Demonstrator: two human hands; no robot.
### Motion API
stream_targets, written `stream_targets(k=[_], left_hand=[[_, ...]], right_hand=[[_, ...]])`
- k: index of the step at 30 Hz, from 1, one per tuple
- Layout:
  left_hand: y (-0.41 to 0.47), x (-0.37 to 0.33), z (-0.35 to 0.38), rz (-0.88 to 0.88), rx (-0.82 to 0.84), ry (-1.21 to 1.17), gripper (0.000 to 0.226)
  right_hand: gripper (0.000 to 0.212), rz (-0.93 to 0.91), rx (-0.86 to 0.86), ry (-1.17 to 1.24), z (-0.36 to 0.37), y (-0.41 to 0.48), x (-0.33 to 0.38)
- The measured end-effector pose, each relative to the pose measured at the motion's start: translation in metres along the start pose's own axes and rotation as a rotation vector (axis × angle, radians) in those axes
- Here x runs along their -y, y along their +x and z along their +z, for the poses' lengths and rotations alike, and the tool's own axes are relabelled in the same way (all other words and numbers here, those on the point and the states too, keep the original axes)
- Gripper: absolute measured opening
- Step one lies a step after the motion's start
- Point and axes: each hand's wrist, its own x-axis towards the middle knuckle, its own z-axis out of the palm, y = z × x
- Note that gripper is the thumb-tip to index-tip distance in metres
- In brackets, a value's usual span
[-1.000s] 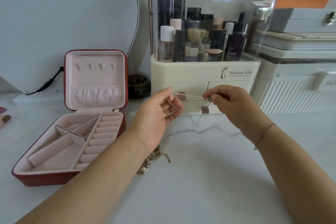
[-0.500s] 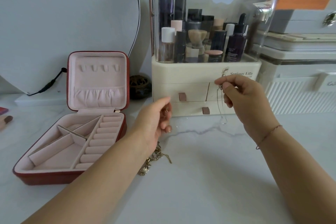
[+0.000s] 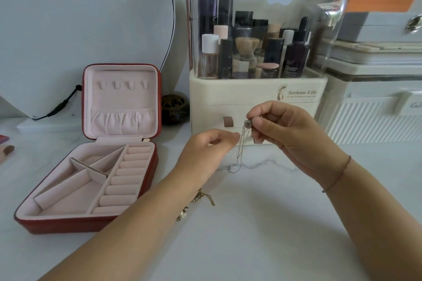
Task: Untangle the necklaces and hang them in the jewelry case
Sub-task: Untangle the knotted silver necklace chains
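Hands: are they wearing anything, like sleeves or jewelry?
No sleeves or gloves show on the left hand or the right hand. A thin reddish string bracelet circles the right wrist.

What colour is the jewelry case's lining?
The lining is pale pink; head view shows it best.

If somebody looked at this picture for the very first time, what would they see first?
Probably the two hands in the middle: the right hand pinches a thin silver necklace that dangles to the white table, the left hand right beside it. Then the open red jewelry case with pink lining on the left, and the cream makeup box of bottles behind the hands.
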Motion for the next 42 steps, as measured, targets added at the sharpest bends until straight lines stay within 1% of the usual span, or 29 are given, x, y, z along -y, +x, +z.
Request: stream_targets(k=[2, 4, 6, 9, 12, 14, 16, 21, 26, 28, 30, 33, 39, 42], left_hand=[[0.0003, 0.0017, -0.0005, 0.015, -0.028, 0.046, 0.018], [-0.0006, 0.0017, -0.0014, 0.020, -0.040, 0.061, 0.015], [-0.0009, 0.0002, -0.0009, 0.012, -0.009, 0.045, 0.012], [-0.0014, -0.0035, 0.0008, 0.006, 0.086, -0.107, 0.018], [-0.0024, -0.0052, 0.0022, 0.018, 0.206, -0.285, 0.022], [-0.0019, -0.0049, 0.0017, 0.019, 0.230, -0.373, 0.019], [0.0001, -0.0032, 0.0006, 0.014, 0.205, -0.409, 0.020], [0.0025, -0.0014, 0.0001, -0.009, 0.178, -0.409, 0.006], [0.0036, 0.0010, 0.0007, -0.011, 0.198, -0.432, 0.008], [0.0037, 0.0018, 0.0008, 0.014, 0.199, -0.396, 0.008], [0.0032, 0.0024, 0.0010, 0.049, 0.201, -0.350, 0.010], [0.0025, 0.0034, 0.0014, 0.088, 0.186, -0.321, 0.007], [0.0029, 0.0041, 0.0026, 0.111, 0.157, -0.322, 0.006], [0.0029, 0.0038, 0.0029, 0.113, 0.163, -0.323, 0.010]], right_hand=[[0.020, 0.006, 0.012, -0.005, -0.0004, 0.0000, -0.0008], [0.017, 0.004, 0.013, -0.003, 0.0001, 0.0001, -0.0010], [0.016, 0.002, 0.019, 0.000, 0.0000, 0.0003, -0.0013], [0.015, -0.010, 0.044, -0.017, -0.0001, 0.0009, -0.0003], [0.013, -0.021, 0.069, 0.016, 0.0009, 0.0000, 0.0017], [0.015, -0.027, 0.078, 0.002, 0.0009, -0.0009, 0.0017], [0.016, -0.026, 0.086, -0.016, 0.0012, -0.0012, 0.0024], [0.020, -0.016, 0.098, -0.030, 0.0034, -0.0011, 0.0038], [0.023, 0.029, 0.076, -0.021, 0.0051, -0.0013, 0.0045], [0.028, 0.054, 0.078, -0.052, 0.0064, -0.0015, 0.0045], [0.032, 0.097, 0.065, -0.068, 0.0068, -0.0011, 0.0024], [0.035, 0.201, 0.079, -0.036, 0.0057, -0.0007, -0.0008], [0.034, 0.301, 0.127, 0.059, -0.0012, -0.0003, 0.0012], [0.033, 0.330, 0.136, 0.090, -0.0018, -0.0005, 0.0021]])
